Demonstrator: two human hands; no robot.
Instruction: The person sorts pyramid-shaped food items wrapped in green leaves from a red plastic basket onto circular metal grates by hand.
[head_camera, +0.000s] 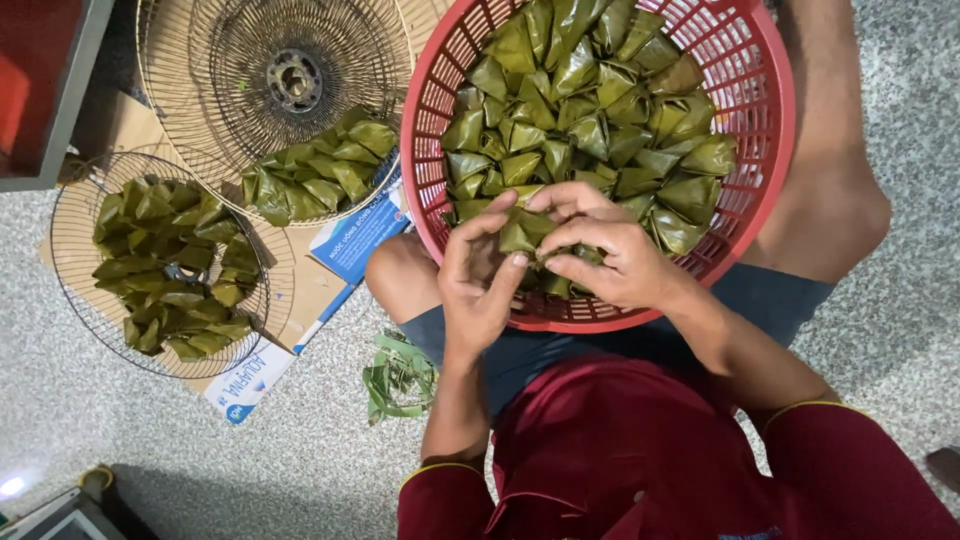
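From the head camera, the left hand (480, 285) and right hand (610, 250) together grasp one leaf-wrapped parcel (522, 235) at the near rim of the red plastic basket (770, 90), which rests on the person's lap. Two wire fan guards (70, 240) on the floor hold more parcels.

A small green leaf-wrapped parcel (522, 236), folded into a wedge, sat pinched between both hands above the near rim of the round red plastic basket (425, 170).
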